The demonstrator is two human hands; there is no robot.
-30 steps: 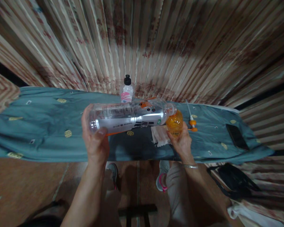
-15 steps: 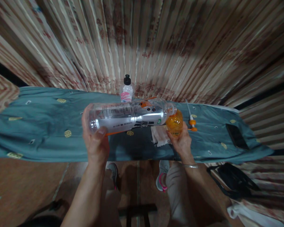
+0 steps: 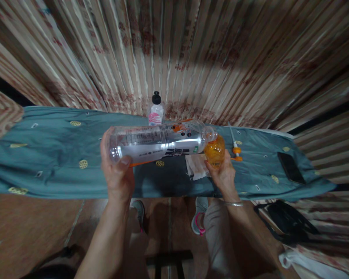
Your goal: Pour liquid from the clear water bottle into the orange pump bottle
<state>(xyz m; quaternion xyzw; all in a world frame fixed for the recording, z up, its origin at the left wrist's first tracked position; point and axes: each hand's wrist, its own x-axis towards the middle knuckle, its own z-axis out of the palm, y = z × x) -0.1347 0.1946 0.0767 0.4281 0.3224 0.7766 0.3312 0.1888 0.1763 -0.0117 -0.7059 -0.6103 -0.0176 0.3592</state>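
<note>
Head view: we note left hand (image 3: 118,174) gripping sideways clear bottle (image 3: 158,144), right hand (image 3: 224,172) gripping amber bottle (image 3: 214,153) at the former's mouth.

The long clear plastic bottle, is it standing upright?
No, the long clear plastic bottle is tipped nearly sideways, its mouth at the rounded amber bottle.

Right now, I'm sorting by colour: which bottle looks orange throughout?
The small rounded translucent orange bottle in the right hand; the other two are clear.
</note>
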